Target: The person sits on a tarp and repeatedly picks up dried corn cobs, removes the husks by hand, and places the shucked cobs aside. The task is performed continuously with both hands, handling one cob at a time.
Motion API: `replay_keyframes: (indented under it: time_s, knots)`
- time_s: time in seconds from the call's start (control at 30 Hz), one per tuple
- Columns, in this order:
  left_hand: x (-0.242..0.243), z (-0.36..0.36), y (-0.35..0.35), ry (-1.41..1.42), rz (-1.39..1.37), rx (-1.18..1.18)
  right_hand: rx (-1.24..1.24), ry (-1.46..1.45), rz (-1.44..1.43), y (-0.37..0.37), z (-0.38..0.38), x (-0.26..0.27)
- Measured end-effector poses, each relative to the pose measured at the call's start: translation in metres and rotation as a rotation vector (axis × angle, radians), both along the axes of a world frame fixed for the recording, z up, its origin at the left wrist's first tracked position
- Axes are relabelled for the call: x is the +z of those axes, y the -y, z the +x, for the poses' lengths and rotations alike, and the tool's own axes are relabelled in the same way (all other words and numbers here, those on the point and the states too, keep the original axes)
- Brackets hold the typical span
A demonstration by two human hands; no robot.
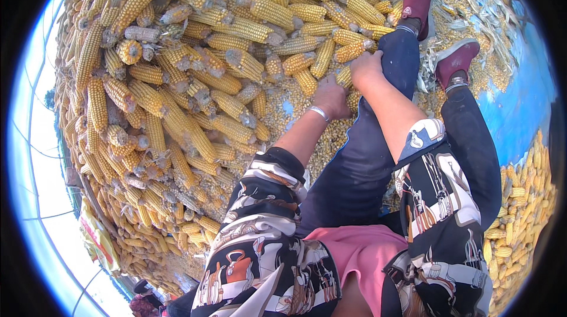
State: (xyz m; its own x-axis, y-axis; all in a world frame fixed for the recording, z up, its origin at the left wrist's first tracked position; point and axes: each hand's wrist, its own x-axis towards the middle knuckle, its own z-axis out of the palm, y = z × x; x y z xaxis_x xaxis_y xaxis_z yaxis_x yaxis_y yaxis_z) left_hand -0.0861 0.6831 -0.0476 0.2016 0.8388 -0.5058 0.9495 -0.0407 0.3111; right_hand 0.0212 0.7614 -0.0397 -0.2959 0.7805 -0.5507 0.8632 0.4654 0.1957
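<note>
My left hand [333, 99], with a silver-coloured bracelet at the wrist, is low over loose yellow kernels [330, 139] at the edge of a heap of corn ears. My right hand [366, 69] is just beyond it, beside the knee and shin of my dark trousers, its fingers curled downward. A yellow corn ear [344, 77] shows between the two hands, close to both. The undersides of my hands are hidden, so I cannot tell whether either one grips it. An orange-tinged ear [351, 51] lies just past my right hand.
Husked corn ears [177, 108] are piled high ahead and to the left. Dry husks [485, 20] and kernels lie on a blue sheet [522, 108] at right, near my red shoes [416, 0]. More ears [516, 228] lie behind right. A person [144, 299] is at lower left.
</note>
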Motion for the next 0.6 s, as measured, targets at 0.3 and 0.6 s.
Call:
replay_keyframes:
  time_s: [0.3, 0.6]
  knots:
    - [0.009, -0.084, 0.170, -0.029, 0.253, 0.374, 0.067, 0.156, -0.020, -0.005, 0.001, 0.014]
    - [-0.036, -0.108, 0.217, 0.124, 0.521, 0.422, 0.218, 0.458, -0.042, -0.013, -0.030, 0.001]
